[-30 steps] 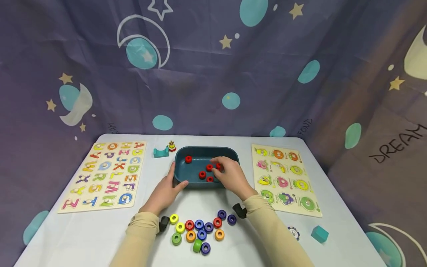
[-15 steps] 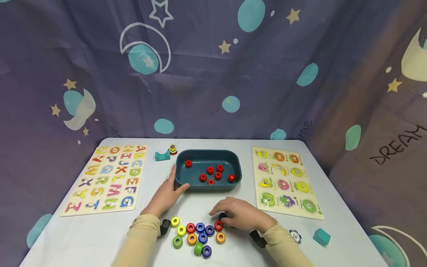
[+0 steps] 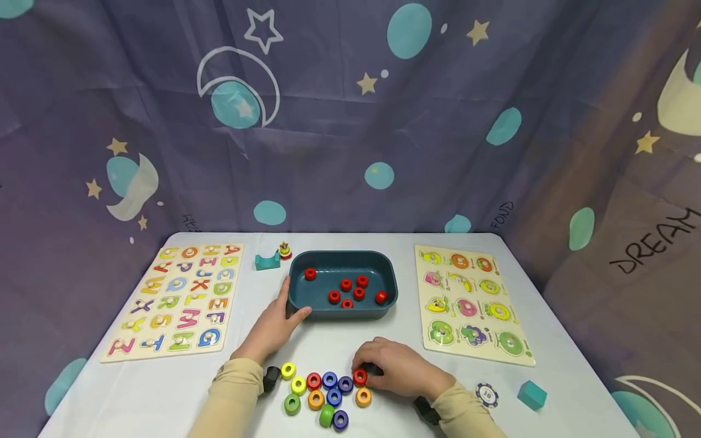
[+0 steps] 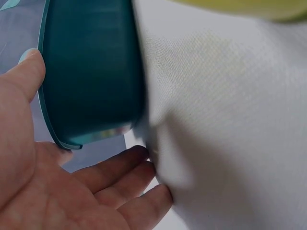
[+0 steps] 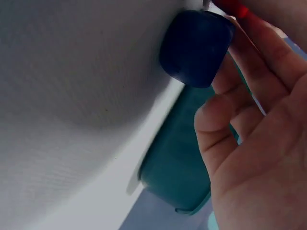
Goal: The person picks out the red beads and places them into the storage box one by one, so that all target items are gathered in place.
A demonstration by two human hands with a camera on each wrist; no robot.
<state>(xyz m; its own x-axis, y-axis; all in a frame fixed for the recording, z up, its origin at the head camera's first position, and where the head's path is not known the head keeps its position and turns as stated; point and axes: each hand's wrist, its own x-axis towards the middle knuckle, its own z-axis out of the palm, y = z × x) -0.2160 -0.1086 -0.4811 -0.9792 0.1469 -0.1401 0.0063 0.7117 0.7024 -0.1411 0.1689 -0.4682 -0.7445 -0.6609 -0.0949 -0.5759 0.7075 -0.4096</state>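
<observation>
In the head view, my left hand rests at the near left corner of a dark teal bin. Its index finger lies along the side and the thumb touches the front; the left wrist view shows the other fingers extended below the bin. Several red beads lie inside. My right hand pinches a red ring bead at the table between thumb and index finger. The right wrist view shows a dark blue bead close beside its fingers, with a bit of the red bead above.
Loose yellow, green, orange, blue and purple beads lie near the front. An alphabet board stands left, a fruit board right. A poker chip, a teal block, a teal arch piece and a small toy lie around.
My right hand has come from inside the bin, where it was among red beads, down to the loose beads and closed on a red one. The left hand has stayed at the bin.
</observation>
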